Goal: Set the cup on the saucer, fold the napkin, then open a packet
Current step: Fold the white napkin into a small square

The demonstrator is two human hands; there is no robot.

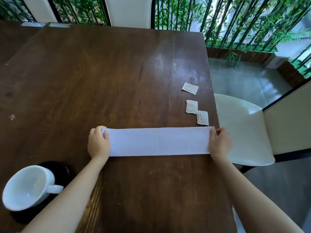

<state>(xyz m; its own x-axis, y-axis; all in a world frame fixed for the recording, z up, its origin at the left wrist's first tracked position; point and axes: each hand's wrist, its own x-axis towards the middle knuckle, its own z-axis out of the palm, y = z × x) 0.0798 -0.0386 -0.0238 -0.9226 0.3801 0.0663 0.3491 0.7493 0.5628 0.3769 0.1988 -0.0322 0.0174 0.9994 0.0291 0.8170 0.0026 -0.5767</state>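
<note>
White cup [28,187] seated on black saucer [62,170], near left. Left end of napkin [159,142] is pinched by left hand [98,142]. Strip laid flat on table [117,73]. Right end gripped by right hand [220,142]. Packets [191,106] lie just beyond.

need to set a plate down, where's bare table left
The widest bare stretch of the table lies beyond the napkin, left of the three packets. Another lies nearer, between the arms. Crowded: the right edge by the packets, and the near-left corner with the cup on its saucer.
</note>
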